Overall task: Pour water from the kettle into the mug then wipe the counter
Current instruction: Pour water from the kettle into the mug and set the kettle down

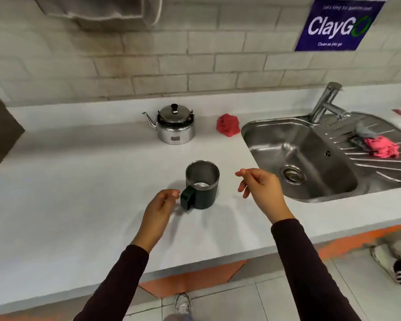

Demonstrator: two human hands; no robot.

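A dark mug [203,198] with a steel lining stands upright on the white counter [79,181], its handle turned toward me and to the left. My left hand [159,210] hovers just left of the handle, fingers loosely curled, holding nothing. My right hand [261,189] hangs to the right of the mug, fingers apart and empty. A shiny steel kettle [175,128] with a black lid knob sits farther back, spout pointing left. A crumpled red cloth [227,125] lies to the right of the kettle.
A steel sink [299,156] with a tap [324,103] fills the right side. Pink and grey rags [380,145] lie on its drainboard. A dark object [0,140] stands at the left edge. The counter's front edge runs below my forearms.
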